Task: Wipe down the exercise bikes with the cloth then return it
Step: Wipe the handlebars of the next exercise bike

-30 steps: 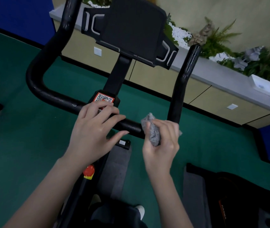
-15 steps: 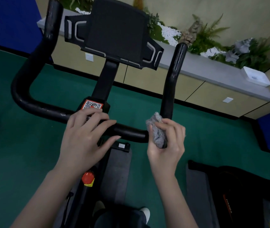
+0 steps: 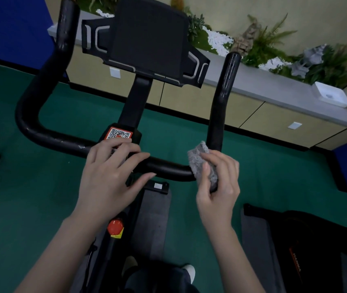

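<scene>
Barely shifted since before, my right hand [image 3: 219,187] keeps its fingers clamped on the crumpled grey cloth [image 3: 200,161] at the bend of the black tubular handlebar [image 3: 62,140]. My left hand [image 3: 109,174] rests on the bar, fingers apart. The cloth looks soft and light, so I judge a bunched grip best.

A QR code sticker [image 3: 119,134] is on the bike stem [image 3: 135,102], just beyond the left hand [image 3: 107,176]. Orange lettering [image 3: 296,265] on the black machine [image 3: 320,235], right of the right hand [image 3: 219,187], is too blurred to read.

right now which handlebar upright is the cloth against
The right upright, at its base, where the right hand holds the cloth; the left upright stands untouched.
</scene>
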Demonstrator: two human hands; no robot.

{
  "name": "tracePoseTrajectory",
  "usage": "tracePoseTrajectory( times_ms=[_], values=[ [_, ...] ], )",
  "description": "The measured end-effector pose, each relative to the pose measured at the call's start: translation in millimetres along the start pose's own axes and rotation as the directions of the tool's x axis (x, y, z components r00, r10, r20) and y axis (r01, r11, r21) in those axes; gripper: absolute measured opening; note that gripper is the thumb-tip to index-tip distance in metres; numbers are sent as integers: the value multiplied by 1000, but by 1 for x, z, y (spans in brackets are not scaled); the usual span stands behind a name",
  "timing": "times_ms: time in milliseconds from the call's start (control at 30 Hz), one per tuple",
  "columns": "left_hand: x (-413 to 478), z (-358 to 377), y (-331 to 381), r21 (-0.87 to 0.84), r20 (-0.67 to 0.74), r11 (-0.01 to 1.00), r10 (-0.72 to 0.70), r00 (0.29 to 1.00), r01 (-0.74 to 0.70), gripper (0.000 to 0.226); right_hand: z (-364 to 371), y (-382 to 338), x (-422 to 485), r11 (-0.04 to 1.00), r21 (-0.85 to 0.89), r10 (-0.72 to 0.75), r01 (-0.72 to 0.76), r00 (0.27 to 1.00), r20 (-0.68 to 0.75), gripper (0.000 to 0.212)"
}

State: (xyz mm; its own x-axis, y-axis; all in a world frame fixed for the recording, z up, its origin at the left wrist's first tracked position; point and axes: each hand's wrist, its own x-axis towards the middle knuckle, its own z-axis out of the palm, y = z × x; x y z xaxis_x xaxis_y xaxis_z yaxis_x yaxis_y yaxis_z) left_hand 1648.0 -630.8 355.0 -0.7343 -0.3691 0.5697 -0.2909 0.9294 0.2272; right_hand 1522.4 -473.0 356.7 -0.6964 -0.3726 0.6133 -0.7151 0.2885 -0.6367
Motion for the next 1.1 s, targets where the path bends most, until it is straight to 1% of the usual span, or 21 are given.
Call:
tracePoseTrajectory(
  times_ms=[133,267,367,467,500,567,600,633,700,733,800,867,933,1000,1100],
  values=[
    [0,0,0,0,-4,1000,-1,1000,1,35,8,-9,0,999,-32,-41,43,997,61,19],
    [0,1,-1,10,-3,1000,0,1000,0,36,22,-25,-7,996,-16,-81,85,981,178,17],
    [0,2,-1,10,-12,1000,2,1000,-2,35,13,-17,-1,986,-91,-118,140,969,215,20],
    [-1,3,-1,1,-29,1000,0,1000,0,35,4,-18,5,981,-164,-73,107,977,202,17],
    [-1,3,-1,-3,-32,1000,-1,999,1,35,4,-22,9,979,-182,-49,90,974,220,15],
    [-1,3,-2,-1,-28,1000,3,1000,-3,35,5,-29,24,973,-221,14,64,943,334,12],
    [-1,3,-2,2,-28,1000,7,1000,-7,35,5,-29,36,969,-245,68,43,902,427,11],
    [-2,3,-2,2,-29,1000,11,1000,-11,34,6,-28,50,961,-276,139,14,838,527,12],
    [-2,3,-2,-2,-32,1000,15,999,-15,34,9,-28,76,937,-349,275,-20,658,701,13],
    [-2,3,-3,-2,-34,1000,14,999,-14,34,13,-29,86,930,-368,299,6,572,764,12],
    [-2,3,-3,3,-38,1000,15,999,-15,34,23,-30,97,932,-351,282,88,432,857,14],
    [-2,3,-3,3,-38,1000,19,999,-19,34,27,-29,104,941,-306,246,143,329,912,19],
    [-2,4,-4,-1,-34,1000,23,999,-23,34,22,-23,108,946,-265,207,185,283,937,22],
    [-3,4,-4,0,-34,1000,25,999,-26,35,13,-19,110,953,-226,168,201,269,949,28],
    [-3,5,-4,8,-37,1000,29,999,-29,36,5,-18,111,955,-157,96,251,239,966,25]
  ],
)
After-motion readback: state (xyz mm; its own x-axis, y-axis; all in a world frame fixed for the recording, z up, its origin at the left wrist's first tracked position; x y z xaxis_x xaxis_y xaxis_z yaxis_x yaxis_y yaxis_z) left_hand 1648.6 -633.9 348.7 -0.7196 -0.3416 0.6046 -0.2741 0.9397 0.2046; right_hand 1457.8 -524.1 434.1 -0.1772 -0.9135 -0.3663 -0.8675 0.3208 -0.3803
